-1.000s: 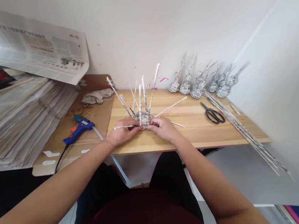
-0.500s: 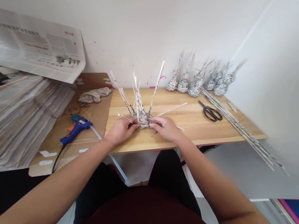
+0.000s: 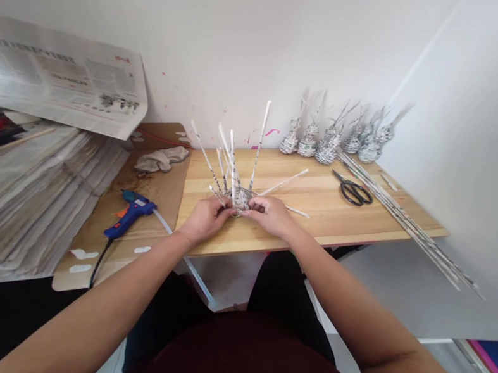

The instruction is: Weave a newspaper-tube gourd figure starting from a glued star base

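A small woven base of rolled newspaper [image 3: 241, 198] sits on the wooden tabletop near its front edge, with several paper sticks rising and fanning out from it. My left hand [image 3: 207, 218] is closed at the base's left side, thumb and fingers pinched at its rim around a paper strand. On the right side, my right hand [image 3: 270, 215] pinches the weave between thumb and forefinger, and the exact strand is hidden by the fingers. One upright paper stick [image 3: 260, 143] stands taller than the others behind the hands.
Black-handled scissors [image 3: 355, 191] and long paper rolls [image 3: 398, 213] lie to the right. Several woven gourd-like pieces [image 3: 327, 145] stand by the wall. At left are a blue glue gun [image 3: 132, 214], a glove [image 3: 160, 160] and stacked newspapers [image 3: 29, 199].
Both hands remain at the woven base. The base and its sticks have turned slightly, and the short stick near my left hand now points up more steeply. The camera view has shifted a little.
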`<state>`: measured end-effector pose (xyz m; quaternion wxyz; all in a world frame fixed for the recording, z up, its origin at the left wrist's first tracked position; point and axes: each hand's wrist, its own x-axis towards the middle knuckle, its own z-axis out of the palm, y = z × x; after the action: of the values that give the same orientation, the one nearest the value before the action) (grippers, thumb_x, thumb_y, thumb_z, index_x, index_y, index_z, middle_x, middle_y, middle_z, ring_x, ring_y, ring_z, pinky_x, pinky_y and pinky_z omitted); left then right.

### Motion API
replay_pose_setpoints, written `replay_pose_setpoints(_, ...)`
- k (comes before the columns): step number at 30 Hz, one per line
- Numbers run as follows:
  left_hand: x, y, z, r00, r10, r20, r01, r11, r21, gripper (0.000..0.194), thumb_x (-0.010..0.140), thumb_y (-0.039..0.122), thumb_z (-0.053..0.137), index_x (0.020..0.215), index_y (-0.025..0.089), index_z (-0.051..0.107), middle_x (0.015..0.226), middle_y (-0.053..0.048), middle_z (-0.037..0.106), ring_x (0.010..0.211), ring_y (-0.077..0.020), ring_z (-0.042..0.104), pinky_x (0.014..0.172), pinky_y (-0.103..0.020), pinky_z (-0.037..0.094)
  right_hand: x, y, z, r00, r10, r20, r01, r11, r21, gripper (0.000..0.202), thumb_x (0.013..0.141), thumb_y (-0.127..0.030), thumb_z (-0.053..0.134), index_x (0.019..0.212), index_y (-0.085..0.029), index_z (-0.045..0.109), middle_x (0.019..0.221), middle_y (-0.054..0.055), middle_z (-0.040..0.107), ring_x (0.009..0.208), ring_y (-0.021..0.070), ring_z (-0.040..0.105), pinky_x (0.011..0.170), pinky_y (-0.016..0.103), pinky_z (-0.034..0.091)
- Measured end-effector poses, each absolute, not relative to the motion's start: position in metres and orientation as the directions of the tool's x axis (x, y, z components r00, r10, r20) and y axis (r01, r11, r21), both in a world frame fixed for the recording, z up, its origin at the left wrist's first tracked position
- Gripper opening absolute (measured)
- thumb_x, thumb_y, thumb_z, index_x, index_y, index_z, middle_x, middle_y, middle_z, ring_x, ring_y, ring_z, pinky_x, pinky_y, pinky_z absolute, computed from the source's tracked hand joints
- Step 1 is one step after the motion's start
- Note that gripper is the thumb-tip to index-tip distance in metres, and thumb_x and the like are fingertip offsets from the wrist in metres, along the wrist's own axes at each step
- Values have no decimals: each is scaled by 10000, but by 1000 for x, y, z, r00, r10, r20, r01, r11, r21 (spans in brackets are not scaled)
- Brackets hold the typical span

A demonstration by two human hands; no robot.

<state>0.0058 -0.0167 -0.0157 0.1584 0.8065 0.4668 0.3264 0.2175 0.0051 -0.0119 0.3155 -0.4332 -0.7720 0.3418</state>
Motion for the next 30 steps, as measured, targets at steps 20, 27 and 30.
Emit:
replay_pose_setpoints(20, 30, -21, -17, 254, 897, 362, 661, -434, 612, 80, 856, 198, 610, 804, 188, 670, 822, -37, 712, 787, -181, 645, 757, -290, 467, 195, -36, -13, -285, 915, 286, 589, 403, -700, 239, 807, -183, 656, 1046, -199, 650, 763, 14, 706, 709, 168, 640, 686, 269, 455)
replay_pose_setpoints(27, 24, -21, -12, 289, 903, 319, 523, -428, 737, 301, 814, 116, 587, 1104, 196, 604, 862, -23, 718, 775, -172, 672, 777, -294, 509, 195, -27, -13, -282, 914, 290, 738, 400, -543, 128, 870, -291, 642, 916, -188, 700, 841, 81, 741, 783, 220, 672, 710, 293, 455)
replay_pose_setpoints(30, 20, -21, -11, 343, 894, 289, 488, -432, 758, 386, 816, 87, 543, 1181, 204, 595, 811, -9, 710, 702, -156, 663, 746, -285, 521, 197, -27, -11, -310, 902, 300, 757, 425, -497, 162, 890, -272, 611, 978, -185, 715, 859, 89, 748, 800, 228, 677, 723, 297, 454)
